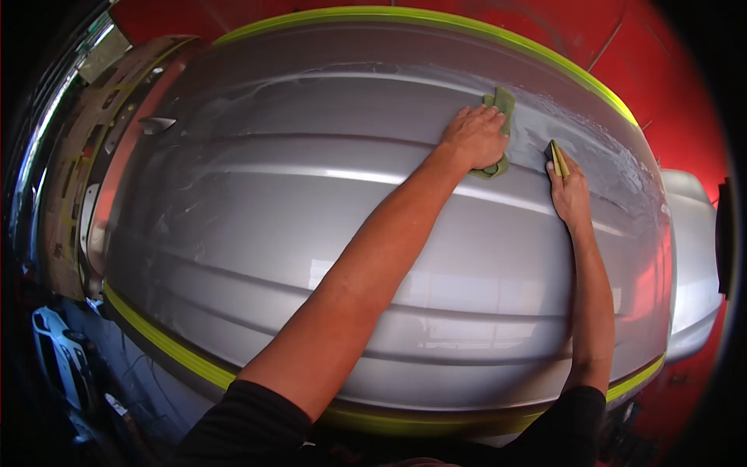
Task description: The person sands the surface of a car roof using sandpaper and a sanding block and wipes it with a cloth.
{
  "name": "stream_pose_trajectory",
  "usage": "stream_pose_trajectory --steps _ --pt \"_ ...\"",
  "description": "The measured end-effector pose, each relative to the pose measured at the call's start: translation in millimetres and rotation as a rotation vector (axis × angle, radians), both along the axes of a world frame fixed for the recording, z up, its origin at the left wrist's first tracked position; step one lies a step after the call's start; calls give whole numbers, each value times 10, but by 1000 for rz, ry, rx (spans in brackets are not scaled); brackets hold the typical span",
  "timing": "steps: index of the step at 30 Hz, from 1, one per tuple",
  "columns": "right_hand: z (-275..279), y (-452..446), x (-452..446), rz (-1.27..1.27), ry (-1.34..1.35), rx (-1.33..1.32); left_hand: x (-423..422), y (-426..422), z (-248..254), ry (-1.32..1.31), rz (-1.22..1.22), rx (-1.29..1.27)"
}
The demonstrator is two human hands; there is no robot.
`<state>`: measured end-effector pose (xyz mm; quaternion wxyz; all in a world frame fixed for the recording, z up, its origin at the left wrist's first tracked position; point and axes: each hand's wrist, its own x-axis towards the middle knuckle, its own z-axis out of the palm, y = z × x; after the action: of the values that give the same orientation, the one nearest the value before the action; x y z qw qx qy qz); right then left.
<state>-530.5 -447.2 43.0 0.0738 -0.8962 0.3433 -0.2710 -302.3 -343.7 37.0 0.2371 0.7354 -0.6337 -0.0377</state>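
My left hand presses a crumpled green cloth against the silver car roof. Its fingers lie over the cloth, which bunches out beyond the fingertips and below the palm. To the right, my right hand grips a folded sheet, yellowish on one side and dark on the other, which looks like sandpaper. The sheet points up and away between thumb and fingers; whether it touches the roof I cannot tell. Whitish wet residue streaks the panel around both hands.
Yellow-green masking tape edges the far side of the roof, and more tape runs along the near side. A small fin antenna sticks up at the left. Red surfaces lie beyond. Another car shows at lower left.
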Motion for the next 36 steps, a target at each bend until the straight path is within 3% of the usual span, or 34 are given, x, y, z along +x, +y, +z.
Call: stream_pose_trajectory --steps 4,6,7,11,12,13,14,17,19,22,29,32,36 --pt "29 -39 37 -47 98 148 946 682 21 -28 253 -11" --pt "12 -22 160 -46 150 72 1707 1207 -68 -249 359 58" --pt "-30 -35 176 -62 179 34 2085 1509 -199 -205 462 -70" --pt "-352 -92 819 24 259 -96 2891 2683 -147 -232 693 -47" --pt "-219 190 1138 40 302 6 2978 2855 -198 -235 699 -73" --pt "-386 265 1495 103 293 -58 3007 2899 -231 -240 702 -102" --pt "-180 685 1848 121 335 67 2956 2882 -221 -226 706 -99" --pt "-107 1293 2821 380 214 20 2883 2885 -138 -185 732 -109" --pt "-93 1458 3180 397 220 -30 2880 2915 -146 -158 728 -127" --pt "128 1342 2792 366 133 170 2813 2928 -89 -126 745 -121" --pt "-60 92 1632 91 98 -13 2812 2908 -125 -221 754 -142" --pt "-95 187 1834 81 26 -57 2853 2916 -137 -235 760 -110" --pt "-185 1011 2897 477 -57 -76 2959 2892 -227 -201 728 -108"
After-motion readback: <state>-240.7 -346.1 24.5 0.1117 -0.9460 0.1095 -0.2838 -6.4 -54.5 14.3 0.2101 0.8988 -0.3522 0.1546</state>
